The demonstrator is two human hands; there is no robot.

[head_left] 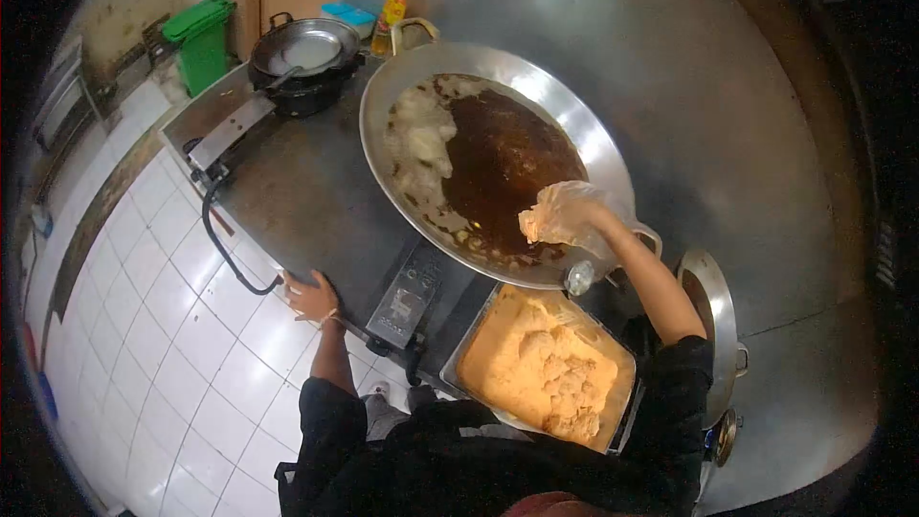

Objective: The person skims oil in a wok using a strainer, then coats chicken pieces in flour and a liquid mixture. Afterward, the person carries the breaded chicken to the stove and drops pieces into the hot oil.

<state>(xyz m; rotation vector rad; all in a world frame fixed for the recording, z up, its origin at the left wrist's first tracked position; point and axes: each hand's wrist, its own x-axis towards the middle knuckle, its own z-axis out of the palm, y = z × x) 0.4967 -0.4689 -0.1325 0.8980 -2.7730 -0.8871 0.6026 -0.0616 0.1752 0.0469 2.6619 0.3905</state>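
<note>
My right hand [567, 213], in a clear plastic glove, is over the near right side of a large metal wok [605, 139]. Its fingers are drawn together around something smeared with orange batter; the piece itself is hard to make out. Dark oil [507, 148] fills the wok, with pale foam [421, 139] bubbling on its left side. Below that hand, close to my body, a rectangular tray [456, 361] holds orange batter [503, 340] with coated lumps in it. My left hand [312, 300], bare, lies with spread fingers on the counter's front edge.
A black hose [218, 241] curves along the counter edge near my left hand. Behind stand a dark pot [311, 96] with a metal bowl, and a bottle [383, 29]. A second pan [720, 316] is on the right. A green bin [201, 48] stands on the floor.
</note>
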